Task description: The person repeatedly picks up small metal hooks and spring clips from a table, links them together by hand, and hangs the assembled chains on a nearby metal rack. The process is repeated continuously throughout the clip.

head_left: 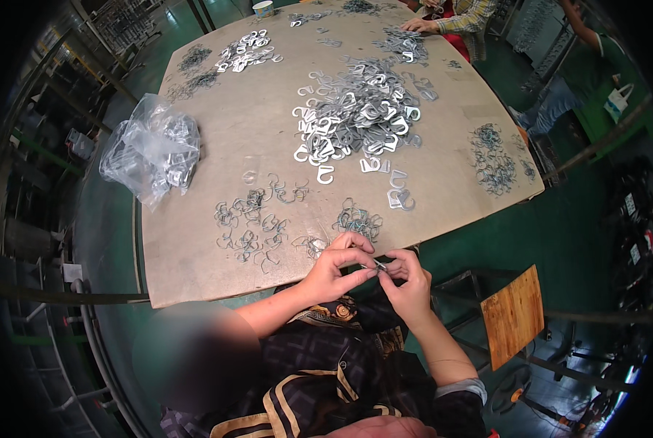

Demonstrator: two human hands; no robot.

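Just beyond the table's near edge, my left hand (335, 269) and my right hand (410, 283) meet fingertip to fingertip. Between them they pinch a small metal piece (381, 267); the fingers cover most of it, so its exact shape is hidden. Right behind my left hand lies a small heap of bent wire clips (357, 220) on the table. More loose wire clips (248, 235) are scattered to the left. A few flat silver metal hooks (399, 197) lie a little beyond my right hand, apart from a large pile of such hooks (359, 109) farther back.
The brown table (195, 255) carries a clear plastic bag (155, 150) of metal parts at left and more wire clips (493, 164) at right. Another person's hand (420, 26) works at the far side. A stool with a wooden top (512, 317) stands to my right.
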